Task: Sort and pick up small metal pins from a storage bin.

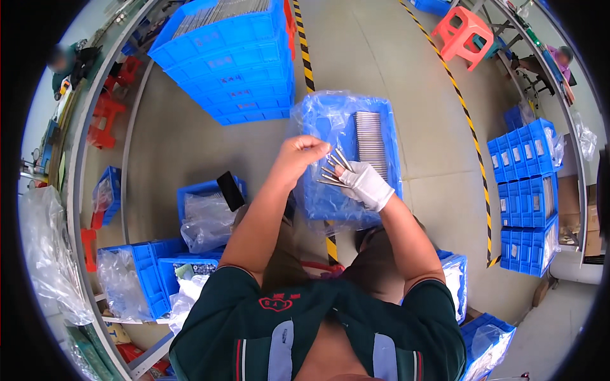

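At the centre of the frame the right hand (367, 184), in a white glove, is closed around a small bundle of thin metal rods (333, 168) that fan out to its left. The bare left hand (298, 155) curls over their tips, fingers pinching them. Just beyond, a plastic-lined blue crate (318, 120) holds one neat row of rods (370, 143); the rest of it looks unfilled, so most packing seems left. Stacked blue bins (232, 63) sit upper left.

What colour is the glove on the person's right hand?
White; the glove on the right hand shows best in the head view.
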`<state>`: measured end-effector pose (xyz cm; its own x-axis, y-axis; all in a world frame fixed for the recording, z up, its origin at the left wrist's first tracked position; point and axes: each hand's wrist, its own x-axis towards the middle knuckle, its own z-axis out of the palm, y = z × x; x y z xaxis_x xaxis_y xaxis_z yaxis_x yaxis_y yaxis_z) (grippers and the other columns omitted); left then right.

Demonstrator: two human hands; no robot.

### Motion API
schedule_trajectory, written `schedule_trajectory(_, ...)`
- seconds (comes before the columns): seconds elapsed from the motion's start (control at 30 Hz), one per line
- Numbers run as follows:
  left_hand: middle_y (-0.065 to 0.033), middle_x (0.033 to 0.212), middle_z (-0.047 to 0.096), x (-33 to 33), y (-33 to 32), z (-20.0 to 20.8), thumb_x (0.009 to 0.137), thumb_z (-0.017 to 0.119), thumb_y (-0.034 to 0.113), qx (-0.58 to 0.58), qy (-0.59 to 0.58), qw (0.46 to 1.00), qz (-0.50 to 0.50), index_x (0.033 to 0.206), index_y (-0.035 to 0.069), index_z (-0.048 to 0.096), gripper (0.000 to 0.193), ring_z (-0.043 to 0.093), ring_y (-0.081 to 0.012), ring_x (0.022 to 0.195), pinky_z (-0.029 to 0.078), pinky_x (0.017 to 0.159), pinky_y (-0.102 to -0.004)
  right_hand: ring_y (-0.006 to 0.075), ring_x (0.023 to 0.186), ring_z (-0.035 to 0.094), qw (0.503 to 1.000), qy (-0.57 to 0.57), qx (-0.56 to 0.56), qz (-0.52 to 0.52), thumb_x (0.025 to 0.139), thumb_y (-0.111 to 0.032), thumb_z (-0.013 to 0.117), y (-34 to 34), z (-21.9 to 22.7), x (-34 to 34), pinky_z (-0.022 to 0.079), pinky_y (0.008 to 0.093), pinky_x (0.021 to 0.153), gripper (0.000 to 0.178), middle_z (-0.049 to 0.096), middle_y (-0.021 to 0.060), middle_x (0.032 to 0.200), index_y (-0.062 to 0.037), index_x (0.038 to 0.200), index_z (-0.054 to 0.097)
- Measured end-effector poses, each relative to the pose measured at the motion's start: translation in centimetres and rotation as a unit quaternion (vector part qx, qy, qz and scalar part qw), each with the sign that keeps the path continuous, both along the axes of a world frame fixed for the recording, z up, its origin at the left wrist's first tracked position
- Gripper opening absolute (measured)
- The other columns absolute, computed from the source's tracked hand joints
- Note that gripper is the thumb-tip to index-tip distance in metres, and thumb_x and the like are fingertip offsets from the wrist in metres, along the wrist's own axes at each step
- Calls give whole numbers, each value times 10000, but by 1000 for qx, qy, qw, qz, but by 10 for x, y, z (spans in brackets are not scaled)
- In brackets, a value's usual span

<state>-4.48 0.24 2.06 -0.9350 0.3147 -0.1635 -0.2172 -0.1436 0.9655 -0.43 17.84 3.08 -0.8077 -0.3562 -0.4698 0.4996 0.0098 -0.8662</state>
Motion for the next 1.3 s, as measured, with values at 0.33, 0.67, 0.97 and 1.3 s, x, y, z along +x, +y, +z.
schedule_trajectory(0.33,-20,780,610,0,-5,-1,765,638,180,-20,25,998,-52,842,5,642,192,513,-64,716,391,672,-211,64,436,329,998,17,25,50,851,-279,536,-4,0,2,244,232,389,278,389,-31,524,-53,692,508)
schedule_trajectory(0.67,-49,841,607,-2,0,-4,824,562,220,51,22,997,62,856,31,606,196,545,-111,784,413,708,-238,53,402,280,990,-48,-106,83,784,-297,622,2,-10,0,194,212,370,259,353,-47,518,-82,748,484)
schedule_trajectory(0.97,-60,879,599,7,31,-16,866,485,249,30,-26,993,-113,853,53,556,209,541,-125,854,395,793,-277,114,496,463,984,-12,-33,175,829,-254,548,-8,-28,-1,378,238,437,183,482,11,620,-81,812,487)
schedule_trajectory(1.3,-44,832,600,-12,8,-4,866,475,323,66,-71,992,85,844,77,544,256,533,-96,762,373,684,-238,115,643,507,970,35,234,56,755,15,466,84,-138,-124,433,241,561,241,534,44,792,-25,986,523)
